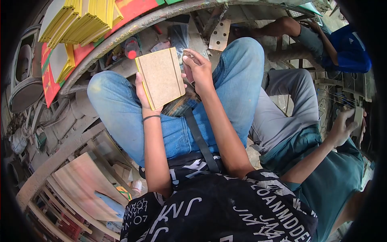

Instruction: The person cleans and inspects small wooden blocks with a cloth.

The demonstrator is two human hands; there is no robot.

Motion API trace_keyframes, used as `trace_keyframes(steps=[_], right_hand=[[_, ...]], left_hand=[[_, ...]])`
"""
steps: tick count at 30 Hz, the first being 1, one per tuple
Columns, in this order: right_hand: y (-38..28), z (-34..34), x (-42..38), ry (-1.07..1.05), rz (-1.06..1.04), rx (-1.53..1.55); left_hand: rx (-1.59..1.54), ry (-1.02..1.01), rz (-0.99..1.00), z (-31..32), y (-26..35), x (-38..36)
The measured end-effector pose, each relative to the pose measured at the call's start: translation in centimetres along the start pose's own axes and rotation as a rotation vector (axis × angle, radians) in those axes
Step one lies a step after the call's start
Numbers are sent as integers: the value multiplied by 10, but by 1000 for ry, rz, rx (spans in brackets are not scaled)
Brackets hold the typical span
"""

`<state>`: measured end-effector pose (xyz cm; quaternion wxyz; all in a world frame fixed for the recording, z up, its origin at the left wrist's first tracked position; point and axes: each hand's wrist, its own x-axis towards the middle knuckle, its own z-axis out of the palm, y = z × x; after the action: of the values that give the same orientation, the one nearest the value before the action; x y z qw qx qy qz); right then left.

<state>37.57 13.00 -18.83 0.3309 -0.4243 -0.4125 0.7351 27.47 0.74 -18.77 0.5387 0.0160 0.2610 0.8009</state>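
A brown kraft-cover notebook (161, 76) with yellow page edges and an elastic band stands upright over my lap. My left hand (142, 93) grips it from behind along its left edge, a dark band on that wrist. My right hand (198, 69) is at the notebook's right edge, fingers curled near the elastic band at the top corner. Both my knees in blue jeans (121, 109) rise beneath the notebook.
A stack of yellow-edged notebooks (80, 20) lies on a round red-and-green table (129, 12) at upper left. A person in a teal shirt (330, 181) sits to my right holding something. Another person in blue (346, 48) sits farther back. Wooden boards (84, 181) lie at lower left.
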Motion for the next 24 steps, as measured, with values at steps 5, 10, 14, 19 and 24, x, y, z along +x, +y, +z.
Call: trace_keyframes(steps=[5,10,14,19,24], right_hand=[[6,1,3,-21,47,73],[-3,1,-2,-106,110,102],[-7,2,-2,-97,131,154],[-8,-3,-3,-225,167,156],[-8,-4,-3,-219,157,129]], left_hand=[[0,-37,-4,4,0,-2],[-48,-60,-14,4,2,-2],[-130,-69,-4,4,4,-3],[-354,-167,-47,7,4,-4],[-25,87,56,-2,5,-3]])
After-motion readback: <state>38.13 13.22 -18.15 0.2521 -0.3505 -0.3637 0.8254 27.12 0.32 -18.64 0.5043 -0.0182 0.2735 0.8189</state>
